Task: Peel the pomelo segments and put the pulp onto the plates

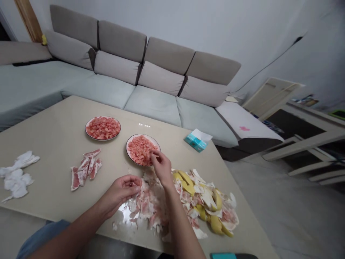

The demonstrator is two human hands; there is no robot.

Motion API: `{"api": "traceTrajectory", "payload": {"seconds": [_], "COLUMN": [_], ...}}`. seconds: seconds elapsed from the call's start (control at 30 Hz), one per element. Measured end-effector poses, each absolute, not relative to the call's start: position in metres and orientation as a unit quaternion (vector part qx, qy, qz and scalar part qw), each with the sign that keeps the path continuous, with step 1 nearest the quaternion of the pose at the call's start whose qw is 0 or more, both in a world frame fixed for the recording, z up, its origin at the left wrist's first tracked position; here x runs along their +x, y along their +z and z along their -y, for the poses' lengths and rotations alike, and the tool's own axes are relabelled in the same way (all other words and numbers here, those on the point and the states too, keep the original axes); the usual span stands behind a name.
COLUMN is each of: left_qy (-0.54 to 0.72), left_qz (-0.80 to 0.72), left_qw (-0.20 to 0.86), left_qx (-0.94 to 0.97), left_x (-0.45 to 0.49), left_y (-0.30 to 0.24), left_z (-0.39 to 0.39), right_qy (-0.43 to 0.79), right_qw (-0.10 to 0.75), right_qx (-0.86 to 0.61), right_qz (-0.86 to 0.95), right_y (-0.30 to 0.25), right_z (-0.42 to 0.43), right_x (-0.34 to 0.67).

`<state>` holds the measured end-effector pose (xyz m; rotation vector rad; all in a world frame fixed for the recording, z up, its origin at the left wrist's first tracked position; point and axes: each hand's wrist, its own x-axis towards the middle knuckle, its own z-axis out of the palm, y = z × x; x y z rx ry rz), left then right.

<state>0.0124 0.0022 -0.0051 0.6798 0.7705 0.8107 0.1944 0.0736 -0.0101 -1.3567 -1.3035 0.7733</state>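
My right hand (161, 166) reaches over the right edge of a dark-rimmed plate (130, 157) heaped with pink pomelo flesh (141, 146). Its fingers are pinched together at the pile, and whatever is between them is too small to make out. Lower and to the left, my left hand (126, 190) hovers above torn pomelo membranes (147, 203), fingers curled toward the thumb. A small reddish bit shows there, too unclear to name. Unpeeled pomelo segments (84, 169) lie in a group left of my hands. Yellow and white pomelo rind (212, 205) is piled to the right.
Another plate of pomelo flesh (102, 128) stands farther back on the table (59, 129). Crumpled white tissues (18, 176) lie at far left, and a blue tissue box (197, 140) sits near the right edge. A grey sofa (153, 104) runs along the far side.
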Motion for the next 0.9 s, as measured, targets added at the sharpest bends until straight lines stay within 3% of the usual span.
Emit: {"api": "traceTrajectory", "payload": {"seconds": [0.13, 0.3, 0.53, 0.77, 0.9], "left_qy": [0.398, 0.42, 0.439, 0.437, 0.425], "left_qz": [-0.381, -0.373, -0.377, -0.358, -0.318], "left_qw": [0.77, 0.747, 0.705, 0.737, 0.786], "left_qx": [0.323, 0.355, 0.41, 0.372, 0.318], "left_x": [0.014, 0.016, 0.018, 0.015, 0.015], "left_y": [-0.007, -0.009, -0.018, -0.015, -0.012], "left_z": [-0.004, -0.004, -0.004, -0.003, -0.002], "right_qy": [0.281, 0.27, 0.374, 0.402, 0.508], "right_qw": [0.507, 0.493, 0.417, 0.494, 0.53], "right_qx": [-0.555, -0.553, -0.53, -0.528, -0.513], "right_qz": [0.597, 0.615, 0.637, 0.561, 0.445], "right_y": [-0.007, 0.003, 0.009, -0.002, -0.008], "right_z": [-0.103, -0.08, 0.0, 0.021, 0.022], "right_x": [0.203, 0.207, 0.188, 0.176, 0.172]}}
